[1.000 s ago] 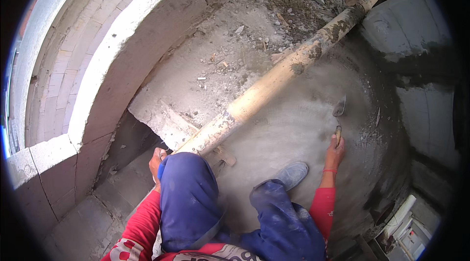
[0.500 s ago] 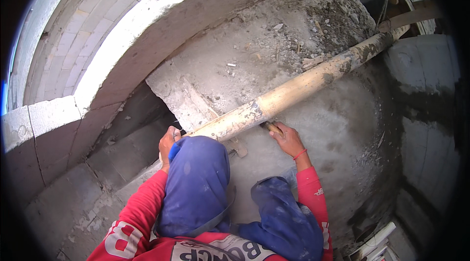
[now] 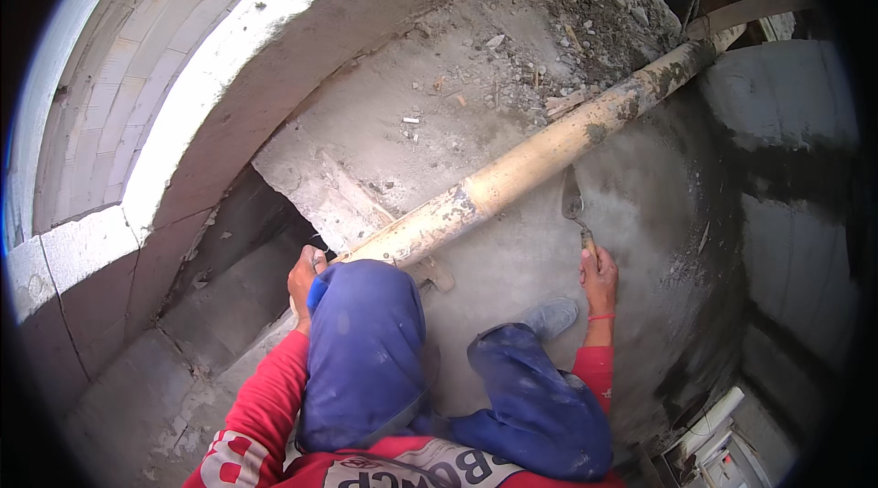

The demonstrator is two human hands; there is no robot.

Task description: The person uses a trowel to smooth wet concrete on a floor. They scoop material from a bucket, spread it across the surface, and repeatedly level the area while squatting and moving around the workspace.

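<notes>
A small pointed trowel (image 3: 572, 200) with a wooden handle is in my right hand (image 3: 600, 282), its fingers wrapped round the handle. The metal blade points away from me over the grey plastered surface (image 3: 631, 214), its tip close to the lower side of a long pale bamboo pole (image 3: 521, 170). My left hand (image 3: 303, 278) is closed beside my left knee, near the pole's near end and a dark gap. What its fingers hold, if anything, is hidden. My blue-trousered left knee (image 3: 366, 342) covers part of the pole's near end.
A curved block wall (image 3: 233, 95) rises at the left. The dark opening (image 3: 256, 223) lies below it. Rubble (image 3: 585, 40) and wood scraps cover the far part of the slab. My shoe (image 3: 551, 316) rests on the plastered surface. White objects (image 3: 718, 424) stand at the lower right.
My right hand has moved right, away from the pole, and the trowel blade now shows. My left hand stays by the knee. The whole view has shifted slightly.
</notes>
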